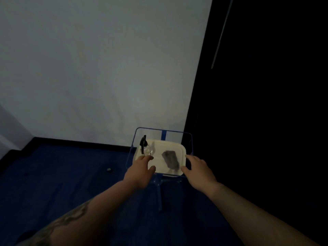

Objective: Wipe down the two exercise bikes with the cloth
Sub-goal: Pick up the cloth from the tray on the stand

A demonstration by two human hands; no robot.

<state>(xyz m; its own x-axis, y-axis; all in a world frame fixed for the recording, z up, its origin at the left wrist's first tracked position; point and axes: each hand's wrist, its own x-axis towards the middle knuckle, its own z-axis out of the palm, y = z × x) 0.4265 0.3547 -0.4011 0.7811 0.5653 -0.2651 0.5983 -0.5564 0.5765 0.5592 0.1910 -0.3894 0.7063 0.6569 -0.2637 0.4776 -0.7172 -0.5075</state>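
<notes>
Both hands, the left hand (142, 167) and the right hand (197, 169), reach empty with loose fingers toward the tray (177, 146); next the cloth (170, 159) must be picked up.

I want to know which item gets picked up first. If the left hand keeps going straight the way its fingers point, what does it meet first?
Most likely the clear spray bottle standing in the white tray: the left hand points at its base, fingertips about there. Contact is unclear in this dim view.
</notes>
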